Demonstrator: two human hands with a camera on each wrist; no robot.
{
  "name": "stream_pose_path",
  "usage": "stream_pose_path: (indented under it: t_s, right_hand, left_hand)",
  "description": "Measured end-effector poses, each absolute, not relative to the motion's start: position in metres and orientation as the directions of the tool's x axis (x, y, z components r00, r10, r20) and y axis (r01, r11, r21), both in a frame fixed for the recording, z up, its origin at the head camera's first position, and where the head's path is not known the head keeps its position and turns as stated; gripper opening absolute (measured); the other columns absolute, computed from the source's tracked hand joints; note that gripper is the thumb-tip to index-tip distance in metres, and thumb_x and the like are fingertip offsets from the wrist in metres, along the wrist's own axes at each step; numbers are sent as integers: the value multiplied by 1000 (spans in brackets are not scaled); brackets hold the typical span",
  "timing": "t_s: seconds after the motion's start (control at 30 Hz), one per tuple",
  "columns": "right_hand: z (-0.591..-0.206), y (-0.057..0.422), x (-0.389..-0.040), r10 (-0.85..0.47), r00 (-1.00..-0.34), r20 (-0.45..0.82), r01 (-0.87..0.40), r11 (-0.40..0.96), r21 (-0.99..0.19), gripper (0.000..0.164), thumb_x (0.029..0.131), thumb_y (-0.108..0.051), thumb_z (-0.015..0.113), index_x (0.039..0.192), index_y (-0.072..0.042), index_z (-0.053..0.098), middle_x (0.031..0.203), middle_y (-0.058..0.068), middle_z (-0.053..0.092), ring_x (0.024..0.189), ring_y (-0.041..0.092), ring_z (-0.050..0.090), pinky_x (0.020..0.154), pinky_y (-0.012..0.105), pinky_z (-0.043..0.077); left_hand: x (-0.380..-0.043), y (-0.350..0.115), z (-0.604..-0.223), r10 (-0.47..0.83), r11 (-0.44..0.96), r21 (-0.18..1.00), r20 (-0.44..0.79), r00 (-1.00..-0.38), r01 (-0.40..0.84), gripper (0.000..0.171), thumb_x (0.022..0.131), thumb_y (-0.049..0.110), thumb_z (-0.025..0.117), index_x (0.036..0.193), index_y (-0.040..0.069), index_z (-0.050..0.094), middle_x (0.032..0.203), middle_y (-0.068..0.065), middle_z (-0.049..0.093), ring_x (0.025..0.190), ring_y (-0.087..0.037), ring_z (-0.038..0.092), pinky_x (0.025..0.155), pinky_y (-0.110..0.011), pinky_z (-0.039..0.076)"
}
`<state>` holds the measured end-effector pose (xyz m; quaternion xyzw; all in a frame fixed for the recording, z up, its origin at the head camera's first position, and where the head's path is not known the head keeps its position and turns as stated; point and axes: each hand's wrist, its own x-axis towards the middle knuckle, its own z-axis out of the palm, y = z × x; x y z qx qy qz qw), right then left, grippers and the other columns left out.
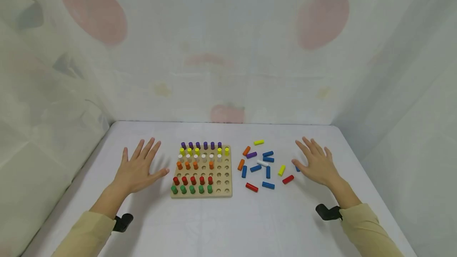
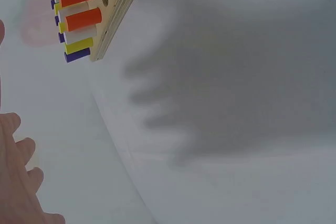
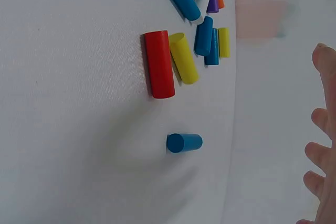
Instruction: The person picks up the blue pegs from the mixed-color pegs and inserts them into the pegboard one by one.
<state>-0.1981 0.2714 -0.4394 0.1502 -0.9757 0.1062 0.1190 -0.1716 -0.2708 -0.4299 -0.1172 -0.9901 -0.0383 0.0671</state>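
While it rests flat, slightly left of the middle of a white table (image 1: 214, 229), a pale wooden pegboard (image 1: 223, 171) holds rows of upright pegs. From far to near come purple pegs (image 1: 205, 145), yellow pegs (image 1: 189, 152), white pegs (image 1: 204, 157), orange pegs (image 1: 187, 165), a row of bare holes, red pegs (image 1: 193, 180) and green pegs (image 1: 192, 189). Gaps show in the yellow and orange rows. Just right of the board, loose pegs (image 1: 251, 187) lie scattered: seven blue, several red, yellow and orange, one purple and one white.

Left of the board, the person's left hand (image 1: 137, 169) hovers palm-down, its fingers straight and spread wide, holding nothing. At the right end of the scatter, the right hand (image 1: 315, 166) hovers with fingers apart and slightly bent, also holding nothing; from the head view it partly hides the rightmost blue peg (image 3: 185, 142).

Tan sleeves (image 1: 87, 229) end behind the wrists, each bearing a black wrist device (image 1: 123, 223). Beyond the table's far edge hangs a whitish curtain (image 1: 267, 98) printed with large red fruits (image 1: 96, 15).
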Motion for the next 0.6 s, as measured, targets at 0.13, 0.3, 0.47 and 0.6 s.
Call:
stream_pose_path:
  t_s: [0.13, 0.3, 0.47, 0.6]
  right_hand:
    - [-440, 268, -199, -268, -926, 266, -321, 929, -183, 67, 83, -44, 60, 139, -11, 40, 144, 19, 35, 132, 42, 27, 99, 71, 14]
    - [-440, 262, -200, -273, -921, 279, -332, 924, -190, 67, 82, -39, 63, 138, -10, 40, 143, 19, 36, 131, 43, 29, 98, 71, 19]
    - [-441, 258, -201, -281, -908, 310, -355, 910, -213, 66, 82, -36, 64, 137, -8, 41, 142, 19, 38, 129, 43, 31, 96, 69, 25]
    - [-442, 252, -202, -284, -902, 325, -369, 898, -239, 65, 82, -35, 65, 137, -8, 42, 141, 18, 40, 129, 41, 34, 95, 68, 28]
  left_hand:
    - [-170, -271, -433, 227, 967, 85, 154, -962, 241, 94, 79, 71, 46, 149, 14, 17, 153, -14, 16, 139, -39, 13, 101, -72, 2]
    - [-169, -271, -438, 228, 958, 143, 158, -961, 251, 93, 80, 68, 49, 149, 14, 17, 153, -14, 17, 138, -40, 14, 101, -72, 4]
    - [-168, -271, -444, 220, 948, 198, 166, -961, 251, 93, 80, 67, 50, 149, 15, 15, 153, -13, 17, 138, -39, 14, 101, -71, 7]
    - [-167, -270, -449, 217, 937, 237, 179, -960, 256, 93, 80, 65, 53, 149, 16, 14, 153, -13, 18, 138, -40, 16, 100, -71, 8]
